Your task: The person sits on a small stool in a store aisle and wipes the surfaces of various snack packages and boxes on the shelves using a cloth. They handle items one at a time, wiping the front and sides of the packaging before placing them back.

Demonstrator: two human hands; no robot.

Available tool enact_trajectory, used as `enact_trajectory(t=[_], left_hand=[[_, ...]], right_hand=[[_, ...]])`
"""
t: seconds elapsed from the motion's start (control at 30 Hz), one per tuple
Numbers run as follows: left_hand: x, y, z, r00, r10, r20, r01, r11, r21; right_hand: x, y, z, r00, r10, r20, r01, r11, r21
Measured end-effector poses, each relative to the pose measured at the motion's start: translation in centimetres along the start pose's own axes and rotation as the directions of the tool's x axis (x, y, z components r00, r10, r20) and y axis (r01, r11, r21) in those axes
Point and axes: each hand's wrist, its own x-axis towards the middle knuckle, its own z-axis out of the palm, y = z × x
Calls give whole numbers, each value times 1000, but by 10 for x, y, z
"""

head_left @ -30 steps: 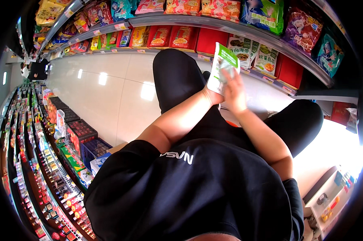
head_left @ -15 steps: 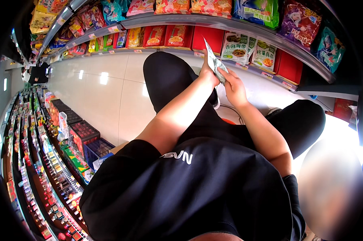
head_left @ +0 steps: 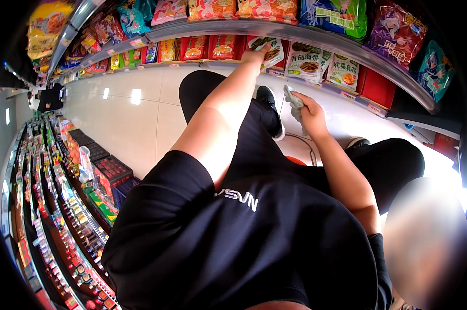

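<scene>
Left fingers (head_left: 265, 48) hold dark-lettered white packet (head_left: 274, 57).

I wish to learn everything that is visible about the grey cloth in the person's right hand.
The grey cloth looks thin, soft and crumpled, with uneven folds and a ragged-looking outline. It is bunched into a narrow, slightly slanted shape, gripped in the right hand between thumb and fingers, which cover part of it. One end sticks out past the fingertips toward the shelf. It is apart from the shelf, with pale floor behind it. Its exact material cannot be told.
</scene>
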Motion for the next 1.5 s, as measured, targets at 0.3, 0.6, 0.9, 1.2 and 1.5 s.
enact_trajectory(t=[0.3, 0.6, 0.9, 1.2, 1.5], left_hand=[[32, 24, 5, 890, 442, 117, -280, 326, 903], [44, 32, 13, 791, 498, 357, -548, 315, 775], [69, -22, 24, 822, 47, 568, -565, 199, 801], [30, -22, 46, 830, -150, 537, -513, 172, 841], [26, -9, 36, 895, -167, 413, -353, 298, 887]], right_hand=[[-8, 13, -2, 994, 106, 1, -106, 994, -21], [-14, 13, -11, 990, 136, -28, -136, 990, -23], [-11, 14, -2, 993, 119, -15, -120, 989, -87], [-11, 19, -6, 987, 146, -73, -147, 989, -8], [6, 43, -22, 840, 475, -262, -441, 880, 178]])
